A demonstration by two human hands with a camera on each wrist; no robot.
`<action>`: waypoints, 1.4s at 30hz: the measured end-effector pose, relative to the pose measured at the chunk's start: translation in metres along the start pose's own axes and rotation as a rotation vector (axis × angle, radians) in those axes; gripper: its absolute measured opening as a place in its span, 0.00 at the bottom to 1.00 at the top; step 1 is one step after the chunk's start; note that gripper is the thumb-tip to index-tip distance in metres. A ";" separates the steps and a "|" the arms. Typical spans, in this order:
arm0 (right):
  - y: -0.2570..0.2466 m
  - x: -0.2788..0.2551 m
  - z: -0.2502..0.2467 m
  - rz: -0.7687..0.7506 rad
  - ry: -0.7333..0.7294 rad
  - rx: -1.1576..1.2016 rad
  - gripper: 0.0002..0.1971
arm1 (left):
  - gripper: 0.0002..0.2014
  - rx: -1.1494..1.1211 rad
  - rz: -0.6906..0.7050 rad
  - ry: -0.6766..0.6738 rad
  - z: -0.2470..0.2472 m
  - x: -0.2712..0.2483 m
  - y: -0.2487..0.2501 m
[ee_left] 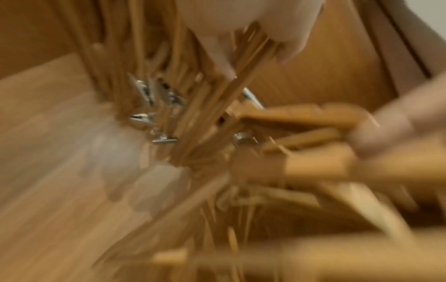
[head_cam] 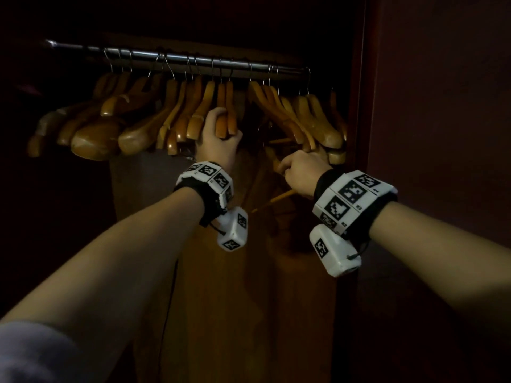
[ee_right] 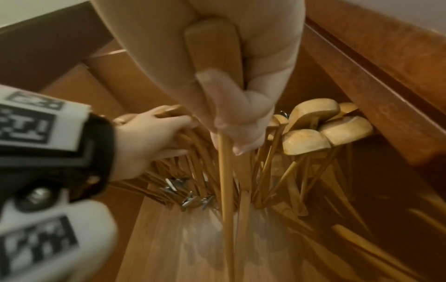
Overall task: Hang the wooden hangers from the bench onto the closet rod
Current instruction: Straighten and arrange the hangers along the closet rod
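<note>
Grasping the ends of two hung wooden hangers [head_cam: 226, 111] with the left hand [head_cam: 218, 139] at frame centre, fingers curled round them, and clenching the right hand [head_cam: 300, 172] just right of centre around the end of another hanger [ee_right: 212, 49], its thin lower bar running down through the grip in the right wrist view. Crowding the closet rod [head_cam: 177, 58] across the upper frame with many hung hangers, split by a gap directly above the hands. Judging the step in hand as getting the right-hand hanger onto the rod, with the left parting the row to hold that gap; its hook not visible, so impossible to tell whether already seated. Calling next for confirming the hook over the rod in the gap, then letting go with both hands. Bench not in view.
</note>
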State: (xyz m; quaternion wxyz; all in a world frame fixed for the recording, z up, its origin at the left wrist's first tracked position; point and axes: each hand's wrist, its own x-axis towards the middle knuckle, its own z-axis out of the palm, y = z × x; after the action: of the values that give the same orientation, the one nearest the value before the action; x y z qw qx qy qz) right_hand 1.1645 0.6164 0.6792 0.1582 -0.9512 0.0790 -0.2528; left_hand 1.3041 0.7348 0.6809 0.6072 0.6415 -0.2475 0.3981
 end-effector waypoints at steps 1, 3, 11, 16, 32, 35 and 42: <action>0.001 0.001 0.001 -0.004 -0.004 -0.010 0.16 | 0.21 0.013 0.001 0.005 -0.005 0.002 -0.003; 0.001 0.005 0.003 -0.013 -0.014 -0.019 0.16 | 0.21 0.031 0.001 0.006 -0.013 0.004 -0.006; -0.003 0.011 0.013 -0.073 -0.060 -0.068 0.16 | 0.22 0.119 0.021 -0.015 -0.017 0.002 -0.008; -0.013 0.009 0.027 -0.108 -0.128 -0.175 0.17 | 0.23 0.149 0.056 -0.033 -0.021 0.002 -0.013; 0.009 0.013 0.041 -0.041 -0.084 -0.211 0.17 | 0.24 0.119 0.091 -0.056 -0.023 0.002 -0.028; 0.013 0.013 0.040 -0.054 -0.082 -0.232 0.17 | 0.24 0.113 0.087 -0.061 -0.021 0.001 -0.029; -0.009 0.017 0.035 -0.129 -0.067 -0.331 0.18 | 0.26 0.138 0.108 -0.039 -0.014 -0.002 -0.027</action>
State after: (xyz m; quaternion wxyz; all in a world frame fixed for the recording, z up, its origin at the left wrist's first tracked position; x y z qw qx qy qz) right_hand 1.1979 0.6306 0.6612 -0.0147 -0.9753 0.0530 -0.2141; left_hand 1.3215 0.7520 0.6632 0.5344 0.6750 -0.2657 0.4339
